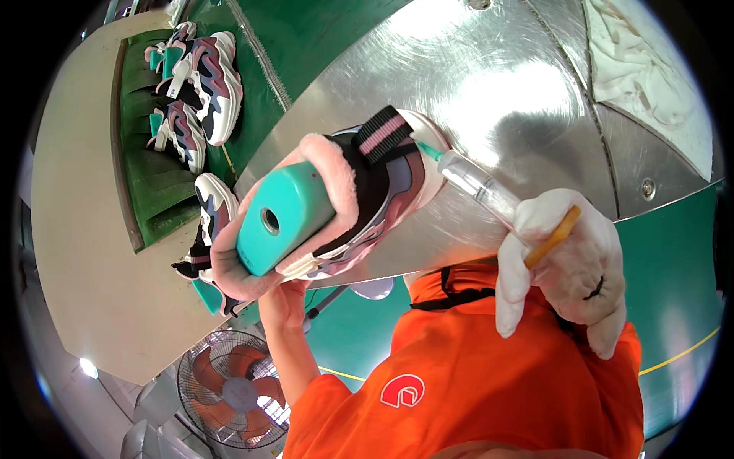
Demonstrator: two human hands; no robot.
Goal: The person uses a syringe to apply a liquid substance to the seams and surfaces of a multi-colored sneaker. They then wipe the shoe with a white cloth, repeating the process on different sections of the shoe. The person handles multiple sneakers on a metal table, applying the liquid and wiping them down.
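My bare left hand [284, 306] supports a sneaker [394, 183] from below, its fingers mostly hidden behind the shoe. The sneaker is white, black, purple and pink, with a fluffy pink lining and a black-and-pink strap. A teal shoe last [287, 218] with a round hole fills its opening. My right hand [573, 268], in a white glove with a dark mark, is closed around a clear syringe [482, 187]. The syringe's green tip points at the sneaker's upper beside the white sole, close to or touching it. A brownish-orange strip [554, 237] lies across the gloved fingers.
A shiny metal tabletop [359, 76] lies under the work, with white cloth [650, 76] at its far right. On the left, several similar sneakers [218, 88] stand by a green conveyor belt [264, 30] and a green rack [141, 153]. A fan [237, 390] stands at lower left.
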